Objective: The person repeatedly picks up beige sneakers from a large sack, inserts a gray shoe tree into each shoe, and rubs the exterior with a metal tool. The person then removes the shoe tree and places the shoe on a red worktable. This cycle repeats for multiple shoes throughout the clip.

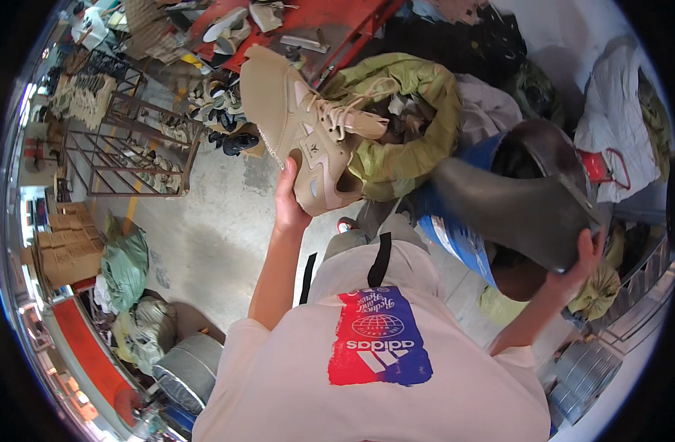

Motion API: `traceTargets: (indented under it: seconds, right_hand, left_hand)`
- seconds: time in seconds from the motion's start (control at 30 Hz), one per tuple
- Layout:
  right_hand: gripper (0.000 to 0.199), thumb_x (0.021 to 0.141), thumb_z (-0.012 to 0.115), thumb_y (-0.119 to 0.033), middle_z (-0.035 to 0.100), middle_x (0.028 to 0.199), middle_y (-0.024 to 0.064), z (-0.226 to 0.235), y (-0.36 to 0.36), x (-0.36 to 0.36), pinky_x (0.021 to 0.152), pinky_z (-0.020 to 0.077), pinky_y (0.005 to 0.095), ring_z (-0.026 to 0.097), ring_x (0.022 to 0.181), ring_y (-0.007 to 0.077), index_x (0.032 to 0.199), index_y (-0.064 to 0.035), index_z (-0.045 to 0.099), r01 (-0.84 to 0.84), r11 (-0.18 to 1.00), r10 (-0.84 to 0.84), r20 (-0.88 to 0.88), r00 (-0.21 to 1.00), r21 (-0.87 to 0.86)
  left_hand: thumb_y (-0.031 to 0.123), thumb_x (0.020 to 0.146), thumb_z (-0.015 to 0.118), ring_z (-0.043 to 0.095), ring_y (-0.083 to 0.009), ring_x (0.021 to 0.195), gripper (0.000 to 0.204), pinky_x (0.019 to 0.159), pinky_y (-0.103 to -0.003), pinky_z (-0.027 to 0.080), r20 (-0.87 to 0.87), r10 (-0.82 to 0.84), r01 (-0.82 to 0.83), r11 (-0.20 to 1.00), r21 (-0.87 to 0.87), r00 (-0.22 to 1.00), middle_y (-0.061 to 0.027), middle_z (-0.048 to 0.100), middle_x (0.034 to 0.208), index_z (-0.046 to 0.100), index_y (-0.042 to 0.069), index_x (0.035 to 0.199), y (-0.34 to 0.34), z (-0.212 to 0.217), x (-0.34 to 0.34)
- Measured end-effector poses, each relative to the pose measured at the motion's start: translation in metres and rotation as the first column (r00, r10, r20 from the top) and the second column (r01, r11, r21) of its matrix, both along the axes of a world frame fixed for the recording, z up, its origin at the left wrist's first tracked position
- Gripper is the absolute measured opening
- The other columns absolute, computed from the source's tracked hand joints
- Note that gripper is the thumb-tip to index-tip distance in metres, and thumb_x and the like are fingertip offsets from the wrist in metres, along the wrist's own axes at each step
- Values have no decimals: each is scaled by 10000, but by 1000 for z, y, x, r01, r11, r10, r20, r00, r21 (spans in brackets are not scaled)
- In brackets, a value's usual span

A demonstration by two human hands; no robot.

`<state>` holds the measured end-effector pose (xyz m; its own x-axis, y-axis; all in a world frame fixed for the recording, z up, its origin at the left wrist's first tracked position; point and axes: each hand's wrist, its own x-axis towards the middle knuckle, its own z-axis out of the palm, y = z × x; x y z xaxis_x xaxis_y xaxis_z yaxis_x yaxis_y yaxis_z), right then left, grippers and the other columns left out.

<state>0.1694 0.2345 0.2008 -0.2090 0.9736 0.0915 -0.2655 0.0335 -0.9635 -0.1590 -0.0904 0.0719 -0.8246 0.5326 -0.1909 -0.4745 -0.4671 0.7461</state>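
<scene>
Beige sneaker (319,151), laced, was gripped near its heel by my left hand (290,206) in the head view, left of the yellow-green sack (442,96). My right hand (586,254) gripped a blurred, dark grey foot-shaped form (518,214) over the blue barrel (453,249). Sneaker and form were apart; neither was set down yet.

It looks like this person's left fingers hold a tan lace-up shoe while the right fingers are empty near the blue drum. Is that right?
Not quite: the right fingers aren't empty. The head view shows them gripping a smooth dark grey piece near the blue drum. The left fingers do hold a tan lace-up shoe.
</scene>
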Motion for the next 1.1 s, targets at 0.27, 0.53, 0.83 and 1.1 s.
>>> traceTargets:
  seconds: [0.27,0.53,0.83,1.1]
  right_hand:
    - [402,849,720,-98,690,1095,110,-12,-108,-174,868,563,328,692,953,195,1211,29,597,-551,824,513,-240,824,-133]
    - [333,1012,639,-198,644,1229,50,-97,-181,-322,946,513,314,620,1089,141,1304,-57,561,-686,619,604,-327,727,-383]
    - [519,1055,577,-415,629,1222,50,-190,-164,-510,951,467,279,569,1070,118,1348,14,561,-757,420,840,-100,533,-501]
    - [545,1015,585,-531,625,1096,22,-244,-152,-610,899,482,333,569,1002,130,1229,-30,601,-576,347,747,-153,647,-740]
  left_hand:
    - [599,813,790,522,-301,1348,1064,1121,-445,429,-97,-155,158,987,27,983,-157,512,1479,315,7,1558,-40,0,0]
    - [674,778,772,489,-260,1359,1094,1124,-438,420,-102,-22,16,998,-62,995,-119,481,1477,337,20,1539,-49,-27,-72]
    - [440,951,695,485,-288,1363,824,1124,-436,421,29,56,-46,961,-274,998,-127,460,1505,305,57,1568,-62,-75,-274]
    - [503,1020,561,601,-234,1233,666,1043,-384,488,196,-31,107,915,-390,980,-96,567,1409,433,53,1493,-7,-73,-398]
